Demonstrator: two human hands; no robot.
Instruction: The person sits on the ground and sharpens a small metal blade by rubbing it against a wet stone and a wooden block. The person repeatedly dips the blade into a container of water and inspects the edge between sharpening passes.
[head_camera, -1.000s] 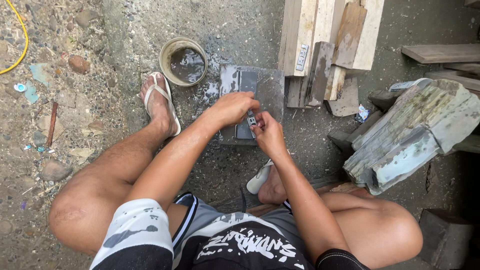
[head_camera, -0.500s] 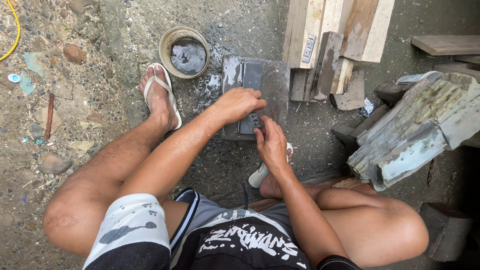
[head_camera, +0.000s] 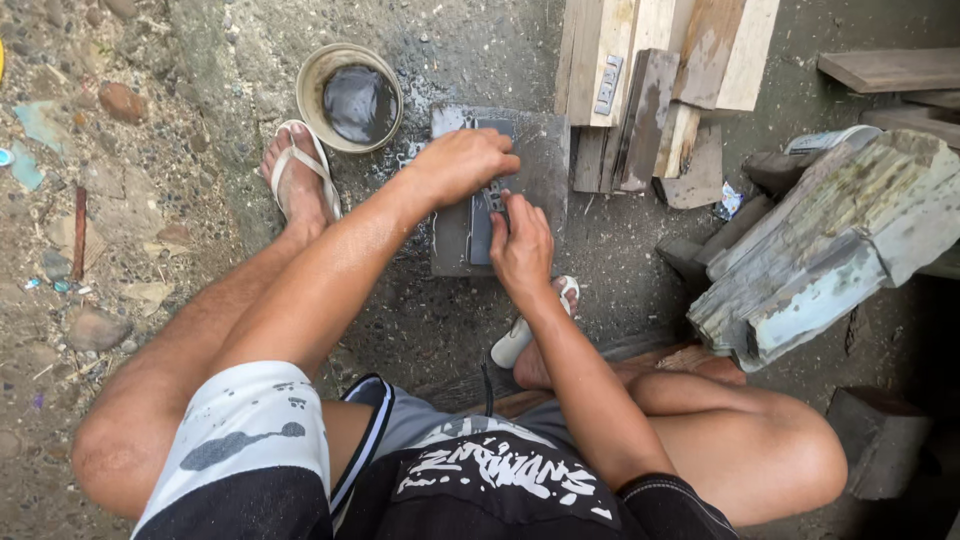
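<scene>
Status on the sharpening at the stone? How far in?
Set up: grey flat sharpening stone is wet, round bucket of water beside it. In hand: left hand and right hand press a small metal blade onto the stone. Left: cannot tell; the blade's edge is hidden.

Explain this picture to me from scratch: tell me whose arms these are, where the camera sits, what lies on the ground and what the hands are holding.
There is no machine here. A person sits low on the ground, and the camera is worn on their head, looking down at their own arms and knees. The left hand and right hand meet over a dark flat stone lying on a grey slab. Together they press a small metal piece against the stone; it is too hidden to name. Beside the left foot in its sandal stands a round bowl of dark water. Wooden boards lie behind the slab, and a weathered chunk of timber lies at the right.
</scene>
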